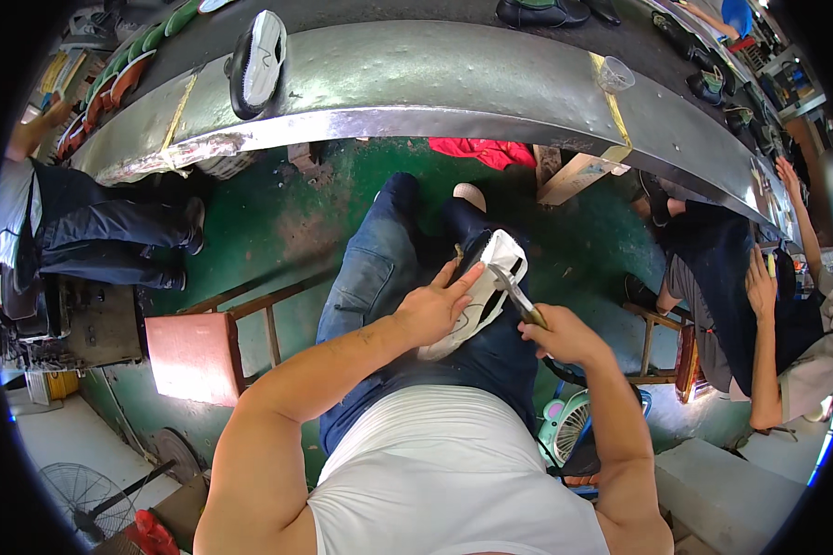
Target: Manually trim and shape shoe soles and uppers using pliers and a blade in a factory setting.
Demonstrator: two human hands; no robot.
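A white shoe upper on a last, with black along one side, lies tilted across my thighs. My left hand is closed on its left side, the fingers pressed along the edge toward the toe. My right hand grips the olive-brown handle of a hand tool with a curved silvery metal head. The head touches or hovers just over the shoe near the toe, close to my left fingertips; its exact kind is unclear. A similar white and black shoe rests on the metal-edged bench ahead.
The bench curves across the front, with dark shoes at the back. A reddish stool stands at left. A small green fan sits by my right side. People work at left and right.
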